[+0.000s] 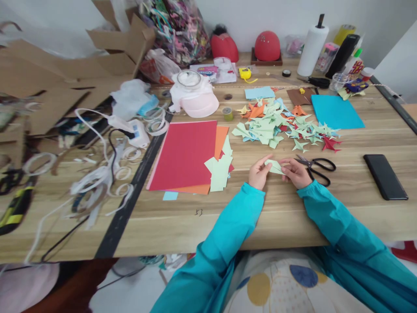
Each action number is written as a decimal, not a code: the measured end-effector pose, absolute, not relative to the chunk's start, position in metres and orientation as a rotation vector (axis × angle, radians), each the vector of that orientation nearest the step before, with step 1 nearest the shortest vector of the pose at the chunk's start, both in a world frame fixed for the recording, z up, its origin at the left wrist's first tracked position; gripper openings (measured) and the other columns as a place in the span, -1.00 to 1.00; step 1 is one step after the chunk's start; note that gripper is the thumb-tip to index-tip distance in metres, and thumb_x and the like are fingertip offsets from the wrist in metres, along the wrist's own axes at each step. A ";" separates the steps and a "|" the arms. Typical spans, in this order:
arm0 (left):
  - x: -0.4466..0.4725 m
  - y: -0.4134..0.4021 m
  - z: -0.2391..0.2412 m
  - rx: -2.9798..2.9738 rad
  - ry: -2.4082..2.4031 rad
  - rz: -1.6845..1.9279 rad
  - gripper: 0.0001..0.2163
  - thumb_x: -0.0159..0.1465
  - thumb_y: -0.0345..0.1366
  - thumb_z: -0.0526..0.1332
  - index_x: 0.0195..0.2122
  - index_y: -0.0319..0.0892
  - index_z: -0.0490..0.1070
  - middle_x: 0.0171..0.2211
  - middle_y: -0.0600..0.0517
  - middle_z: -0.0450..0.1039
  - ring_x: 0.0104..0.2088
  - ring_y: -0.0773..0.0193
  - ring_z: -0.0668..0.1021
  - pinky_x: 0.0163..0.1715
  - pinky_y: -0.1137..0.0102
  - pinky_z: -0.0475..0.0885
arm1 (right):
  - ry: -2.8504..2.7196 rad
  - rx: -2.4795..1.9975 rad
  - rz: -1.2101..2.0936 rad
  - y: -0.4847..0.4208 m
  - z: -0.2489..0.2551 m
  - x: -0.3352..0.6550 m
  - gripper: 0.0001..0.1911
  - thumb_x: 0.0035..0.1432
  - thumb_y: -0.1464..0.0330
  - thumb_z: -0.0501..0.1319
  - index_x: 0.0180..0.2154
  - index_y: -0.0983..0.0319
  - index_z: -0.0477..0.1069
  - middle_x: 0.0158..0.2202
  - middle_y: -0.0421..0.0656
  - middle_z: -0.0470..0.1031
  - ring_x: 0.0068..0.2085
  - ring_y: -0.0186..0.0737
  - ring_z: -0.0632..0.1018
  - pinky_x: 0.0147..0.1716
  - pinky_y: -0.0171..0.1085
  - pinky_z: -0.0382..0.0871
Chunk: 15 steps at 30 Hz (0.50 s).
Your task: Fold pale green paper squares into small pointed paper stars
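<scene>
Between both hands is a small piece of pale green folded paper [274,167]. My left hand [259,172] pinches its left end, and my right hand [296,172] grips the right end with thumb and fingers. Black-handled scissors [317,166] lie on the table just right of my right hand, blades pointing toward it. Beyond the hands spreads a pile of folded paper pieces [267,124], mostly pale green with some orange, blue and red. Left of my left hand, flat pale green paper strips [220,171] rest against a stack of red sheets [185,154].
A black phone [385,177] lies at the right. Bright blue paper [337,111] sits behind the pile, and a tape roll [227,114] to its left. White cords and coils [97,178] crowd the left side, near cardboard boxes [110,56]. A pink cap [198,102] stands at the back.
</scene>
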State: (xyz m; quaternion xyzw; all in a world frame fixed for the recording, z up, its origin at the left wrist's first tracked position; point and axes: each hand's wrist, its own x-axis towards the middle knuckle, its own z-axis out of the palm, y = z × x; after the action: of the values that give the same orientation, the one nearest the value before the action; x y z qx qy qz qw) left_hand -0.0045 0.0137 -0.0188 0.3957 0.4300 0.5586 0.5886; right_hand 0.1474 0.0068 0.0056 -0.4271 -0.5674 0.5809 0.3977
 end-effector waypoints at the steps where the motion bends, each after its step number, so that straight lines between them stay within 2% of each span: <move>1: -0.004 0.013 -0.018 0.921 0.990 1.289 -0.56 0.03 -0.19 0.28 -0.04 -0.15 0.41 -0.27 -0.03 0.52 -0.37 0.30 0.51 -0.40 0.43 0.44 | -1.433 -1.083 1.464 0.007 0.006 0.147 -0.59 0.02 0.12 0.21 -0.16 0.24 0.29 -0.67 -0.30 0.38 -0.68 -0.41 0.34 -0.68 -0.40 0.20; 3: -0.003 0.010 -0.014 0.934 0.987 1.264 -0.55 0.01 -0.19 0.30 -0.04 -0.16 0.41 -0.28 -0.02 0.52 -0.41 0.32 0.49 -0.44 0.43 0.44 | -1.424 -1.081 1.447 0.007 0.007 0.147 -0.58 0.01 0.12 0.22 -0.16 0.24 0.29 -0.67 -0.30 0.38 -0.68 -0.41 0.33 -0.67 -0.39 0.21; 7: -0.003 0.008 -0.008 0.988 1.100 1.220 -0.70 0.00 -0.22 0.30 -0.24 -0.22 0.53 -0.43 -0.01 0.53 -0.56 0.39 0.44 -0.49 0.44 0.42 | -1.407 -1.058 1.428 0.007 0.006 0.146 -0.60 0.00 0.14 0.24 -0.18 0.25 0.31 -0.66 -0.28 0.39 -0.67 -0.40 0.35 -0.67 -0.39 0.22; 9: -0.003 0.008 -0.007 0.997 1.134 1.216 -0.73 0.00 -0.22 0.30 -0.27 -0.22 0.54 -0.47 0.00 0.52 -0.60 0.41 0.41 -0.52 0.46 0.39 | -1.421 -1.040 1.447 0.006 0.004 0.146 -0.58 -0.02 0.15 0.26 -0.17 0.25 0.31 -0.66 -0.28 0.39 -0.66 -0.40 0.36 -0.66 -0.39 0.24; 15: -0.003 0.011 -0.010 0.872 1.070 1.264 -0.71 -0.03 -0.18 0.32 -0.29 -0.20 0.54 -0.38 -0.03 0.54 -0.47 0.36 0.46 -0.54 0.49 0.36 | -1.424 -1.021 1.430 0.006 0.004 0.146 -0.63 0.01 0.18 0.24 -0.18 0.25 0.33 -0.65 -0.28 0.40 -0.66 -0.41 0.36 -0.67 -0.40 0.23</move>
State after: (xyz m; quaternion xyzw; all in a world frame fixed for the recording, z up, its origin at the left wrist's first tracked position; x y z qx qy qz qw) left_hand -0.0032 0.0115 -0.0098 0.3752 0.4601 0.5437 0.5932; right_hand 0.1456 0.0059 0.0041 -0.4086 -0.5696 0.5720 0.4261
